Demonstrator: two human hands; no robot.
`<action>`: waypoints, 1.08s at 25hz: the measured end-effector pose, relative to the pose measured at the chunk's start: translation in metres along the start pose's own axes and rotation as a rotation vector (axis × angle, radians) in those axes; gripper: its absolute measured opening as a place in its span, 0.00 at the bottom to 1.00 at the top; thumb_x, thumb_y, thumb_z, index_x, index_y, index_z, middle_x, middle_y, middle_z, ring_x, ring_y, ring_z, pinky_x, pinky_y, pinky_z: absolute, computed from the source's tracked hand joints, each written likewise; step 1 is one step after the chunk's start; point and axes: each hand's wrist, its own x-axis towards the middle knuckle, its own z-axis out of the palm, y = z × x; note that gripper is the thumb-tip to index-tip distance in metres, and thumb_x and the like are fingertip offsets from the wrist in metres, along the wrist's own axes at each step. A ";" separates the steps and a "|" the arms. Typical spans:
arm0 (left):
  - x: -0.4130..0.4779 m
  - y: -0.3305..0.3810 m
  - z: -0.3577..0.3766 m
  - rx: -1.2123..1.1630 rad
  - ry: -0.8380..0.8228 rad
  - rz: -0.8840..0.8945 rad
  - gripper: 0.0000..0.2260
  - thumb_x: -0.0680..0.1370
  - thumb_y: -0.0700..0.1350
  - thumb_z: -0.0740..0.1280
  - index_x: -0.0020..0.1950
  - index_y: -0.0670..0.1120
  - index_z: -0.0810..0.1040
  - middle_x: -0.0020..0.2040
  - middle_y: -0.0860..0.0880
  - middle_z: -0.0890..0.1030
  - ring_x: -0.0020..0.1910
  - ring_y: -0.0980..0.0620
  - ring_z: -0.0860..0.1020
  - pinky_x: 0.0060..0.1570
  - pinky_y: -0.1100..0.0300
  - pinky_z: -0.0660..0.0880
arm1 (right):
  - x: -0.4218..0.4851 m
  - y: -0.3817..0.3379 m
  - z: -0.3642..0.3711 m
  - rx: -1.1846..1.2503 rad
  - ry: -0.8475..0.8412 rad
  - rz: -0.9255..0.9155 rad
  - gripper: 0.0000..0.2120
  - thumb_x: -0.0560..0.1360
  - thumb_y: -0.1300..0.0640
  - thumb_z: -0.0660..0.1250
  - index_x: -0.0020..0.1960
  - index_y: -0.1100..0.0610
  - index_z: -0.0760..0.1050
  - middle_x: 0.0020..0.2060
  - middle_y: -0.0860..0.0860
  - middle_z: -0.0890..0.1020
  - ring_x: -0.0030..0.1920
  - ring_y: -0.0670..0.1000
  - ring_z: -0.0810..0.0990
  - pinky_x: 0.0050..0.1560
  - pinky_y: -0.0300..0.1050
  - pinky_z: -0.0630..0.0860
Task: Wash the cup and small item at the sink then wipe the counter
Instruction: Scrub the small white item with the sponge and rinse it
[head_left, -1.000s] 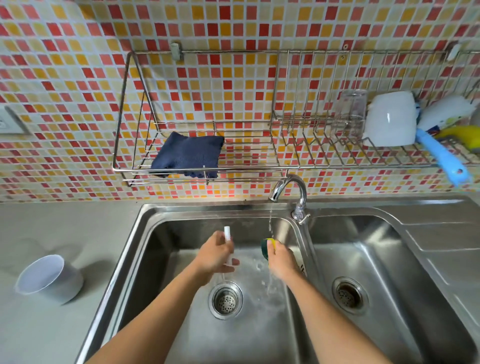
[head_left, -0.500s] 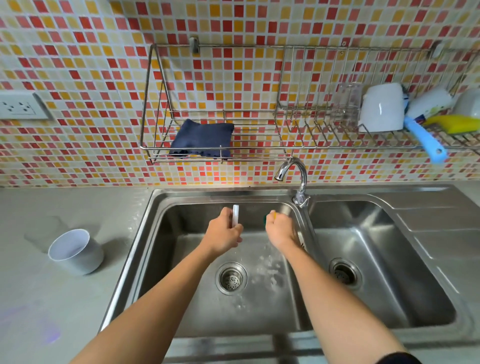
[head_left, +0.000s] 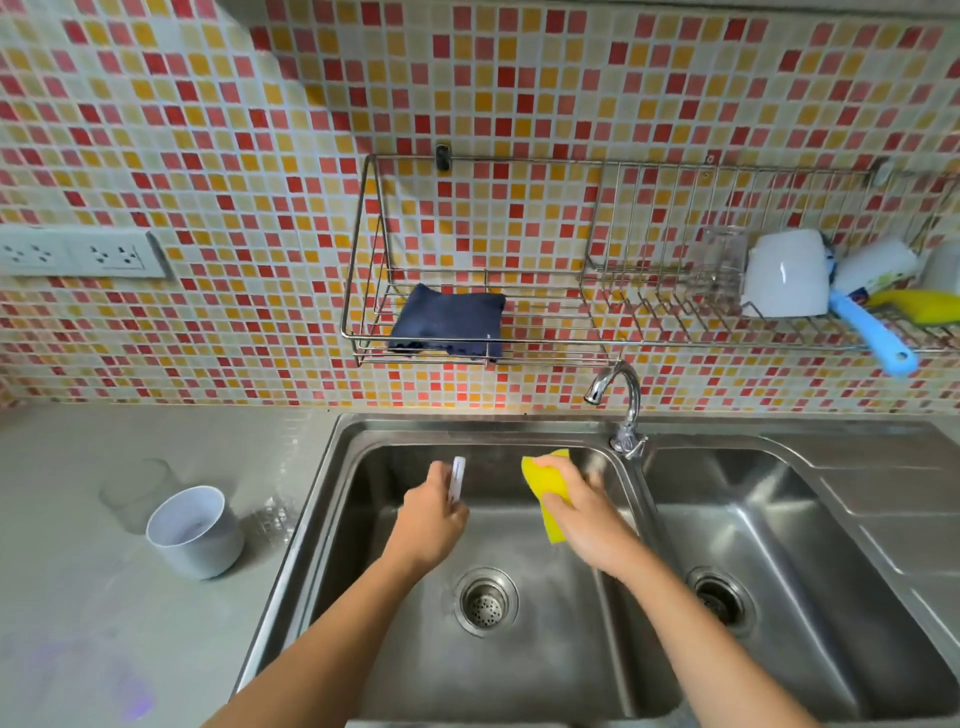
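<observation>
Steel sink (head_left: 519, 675): two basins with one drain each. Both hands work over the same basin, probably so that drips and suds fall into it; the second basin lies to the right of the right hand.
Left hand (head_left: 431, 525): closed round the small item (head_left: 457, 480), one slim white piece that stands up past the knuckles. It is held upright and clear of the basin floor, likely to offer a face for scrubbing.
Right hand (head_left: 587, 525): gripping one yellow sponge (head_left: 545, 488), fingers wrapped over its top. The sponge sits just right of the small item with a gap between them, not touching.
Tap (head_left: 621, 395): one, just beyond the right hand, spout turned toward the hands. No stream can be made out.
Cup (head_left: 195, 530): one, white, mouth up on the bench (head_left: 78, 571) well to the left of the left hand, apparently waiting its turn.
Cloth (head_left: 449, 325): one, dark blue, folded on the wire rack (head_left: 675, 343) above and beyond both hands, seemingly kept dry there for the wiping.
Stage: judged as washing the small item; cup and bench remain.
</observation>
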 end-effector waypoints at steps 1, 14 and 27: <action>0.001 0.000 -0.005 -0.017 -0.005 0.017 0.09 0.75 0.40 0.62 0.54 0.43 0.66 0.44 0.43 0.78 0.42 0.41 0.77 0.41 0.51 0.74 | -0.003 -0.013 -0.014 0.048 -0.009 -0.099 0.18 0.78 0.57 0.58 0.61 0.37 0.66 0.56 0.54 0.67 0.53 0.54 0.71 0.55 0.44 0.69; -0.011 0.006 -0.042 -0.105 0.087 0.121 0.07 0.75 0.42 0.65 0.51 0.49 0.69 0.39 0.48 0.79 0.36 0.49 0.77 0.38 0.57 0.75 | 0.160 -0.125 -0.105 -0.454 -0.064 0.006 0.30 0.79 0.52 0.58 0.76 0.52 0.47 0.75 0.58 0.54 0.72 0.60 0.60 0.68 0.48 0.62; -0.006 0.014 -0.039 -0.096 0.165 0.058 0.08 0.78 0.47 0.65 0.47 0.45 0.68 0.36 0.55 0.74 0.34 0.60 0.73 0.32 0.74 0.69 | 0.083 -0.118 -0.069 -0.311 0.731 -0.585 0.11 0.77 0.50 0.60 0.44 0.55 0.78 0.30 0.46 0.74 0.29 0.51 0.74 0.26 0.36 0.60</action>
